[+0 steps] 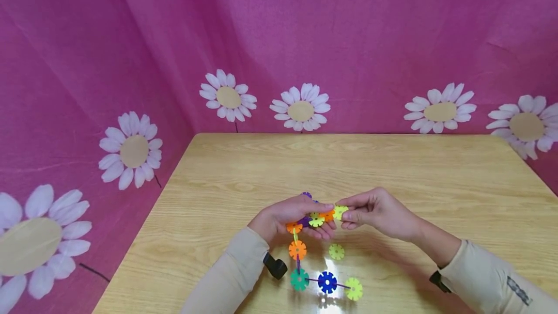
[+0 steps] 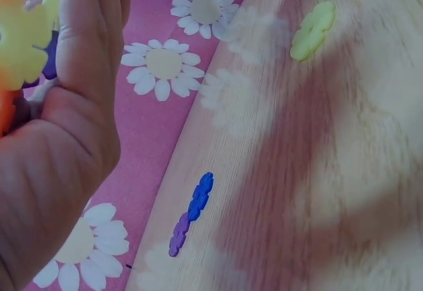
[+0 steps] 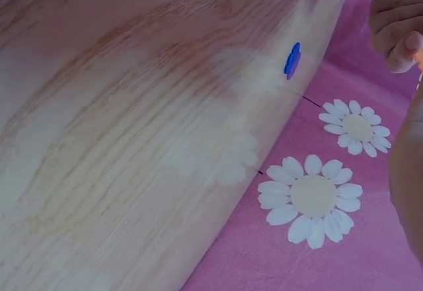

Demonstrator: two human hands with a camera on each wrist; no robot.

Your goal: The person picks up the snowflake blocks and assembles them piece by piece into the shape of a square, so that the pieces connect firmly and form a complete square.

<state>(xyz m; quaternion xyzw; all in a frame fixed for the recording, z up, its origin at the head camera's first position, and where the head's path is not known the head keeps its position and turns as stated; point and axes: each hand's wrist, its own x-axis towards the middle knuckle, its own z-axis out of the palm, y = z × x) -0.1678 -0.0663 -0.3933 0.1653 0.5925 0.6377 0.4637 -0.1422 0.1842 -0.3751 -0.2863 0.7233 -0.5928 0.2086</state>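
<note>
My left hand (image 1: 291,211) holds a chain of notched plastic discs, its thumb over an orange disc (image 1: 327,215) and its fingers stretched out beneath. Between thumb and fingertips, my right hand (image 1: 379,215) pinches a yellow-green disc (image 1: 340,212) at the chain's end, against the orange one. From the left hand the rest of the chain hangs toward me: an orange disc (image 1: 298,250), a green disc (image 1: 299,279), a blue disc (image 1: 327,282) and a yellow-green end disc (image 1: 353,289), with thin edge-on discs linking them. In the left wrist view, a yellow disc (image 2: 20,46) shows beside the palm.
A loose yellow-green disc (image 1: 336,251) lies on the wooden table (image 1: 218,173) between the hands. Beyond the left hand lie a blue disc (image 2: 201,196) and a purple disc (image 2: 179,235). A pink flowered cloth (image 1: 348,38) stands behind and left of the table.
</note>
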